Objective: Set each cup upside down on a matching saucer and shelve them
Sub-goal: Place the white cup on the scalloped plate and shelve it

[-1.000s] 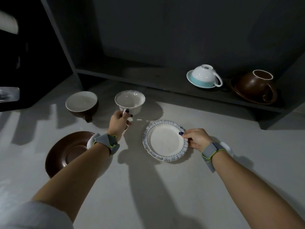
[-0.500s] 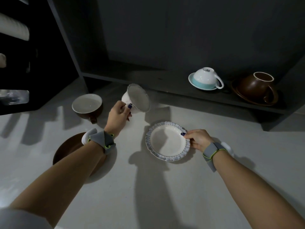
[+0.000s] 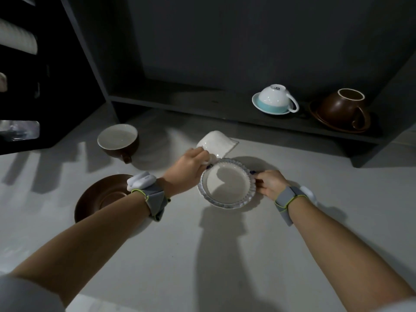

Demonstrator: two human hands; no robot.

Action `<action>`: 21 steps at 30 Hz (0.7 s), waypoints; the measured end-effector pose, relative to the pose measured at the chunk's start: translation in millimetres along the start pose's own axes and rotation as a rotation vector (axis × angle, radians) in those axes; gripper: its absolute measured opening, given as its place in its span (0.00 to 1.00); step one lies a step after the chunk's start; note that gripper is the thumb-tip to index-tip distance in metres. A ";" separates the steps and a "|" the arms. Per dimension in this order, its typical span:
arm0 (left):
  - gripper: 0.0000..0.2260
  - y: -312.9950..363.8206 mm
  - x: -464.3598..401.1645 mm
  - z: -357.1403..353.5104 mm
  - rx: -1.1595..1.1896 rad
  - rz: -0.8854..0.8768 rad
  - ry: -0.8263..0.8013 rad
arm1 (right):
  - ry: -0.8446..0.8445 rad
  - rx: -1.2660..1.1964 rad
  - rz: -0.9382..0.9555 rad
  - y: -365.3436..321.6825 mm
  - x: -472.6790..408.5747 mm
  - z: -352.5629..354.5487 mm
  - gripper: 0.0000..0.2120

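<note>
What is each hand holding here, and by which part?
The left hand holds the white cup at its handle side, tipped over. The right hand pinches the scalloped saucer by its right rim.

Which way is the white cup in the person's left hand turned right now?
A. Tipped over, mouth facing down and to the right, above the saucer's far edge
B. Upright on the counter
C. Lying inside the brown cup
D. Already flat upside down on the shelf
A: the left hand holds the white cup tilted in the air over the far edge of the white scalloped saucer, which the right hand steadies.
</note>
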State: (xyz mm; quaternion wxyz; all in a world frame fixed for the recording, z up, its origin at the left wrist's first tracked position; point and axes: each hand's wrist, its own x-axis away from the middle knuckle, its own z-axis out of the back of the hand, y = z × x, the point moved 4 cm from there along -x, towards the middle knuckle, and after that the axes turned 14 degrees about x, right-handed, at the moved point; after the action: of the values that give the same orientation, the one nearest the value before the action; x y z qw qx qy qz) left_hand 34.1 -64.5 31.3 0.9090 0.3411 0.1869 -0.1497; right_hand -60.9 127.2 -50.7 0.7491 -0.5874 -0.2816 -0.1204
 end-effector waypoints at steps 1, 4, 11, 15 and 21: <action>0.07 2.8 0.2 -2.0 -0.031 -0.033 -0.026 | 0.000 -0.007 -0.013 -0.3 0.1 -0.8 0.14; 0.05 11.5 2.6 -9.1 -0.069 -0.107 -0.085 | 0.009 -0.032 -0.032 2.7 1.7 0.6 0.14; 0.04 15.8 9.6 -13.8 -0.118 -0.180 -0.176 | 0.016 -0.041 -0.029 3.5 5.3 2.3 0.14; 0.05 19.6 12.6 -14.3 -0.185 -0.265 -0.197 | 0.021 -0.019 -0.030 3.1 7.6 3.1 0.14; 0.08 23.5 17.5 -20.7 -0.378 -0.434 -0.279 | 0.027 -0.018 -0.030 3.7 9.6 0.7 0.14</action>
State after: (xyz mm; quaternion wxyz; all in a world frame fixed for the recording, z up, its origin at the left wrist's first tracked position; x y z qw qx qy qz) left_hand 54.0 -36.1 22.4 0.9200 0.0946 0.1535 -0.3480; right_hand -51.4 130.4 -48.2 0.7455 -0.5882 -0.2792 -0.1424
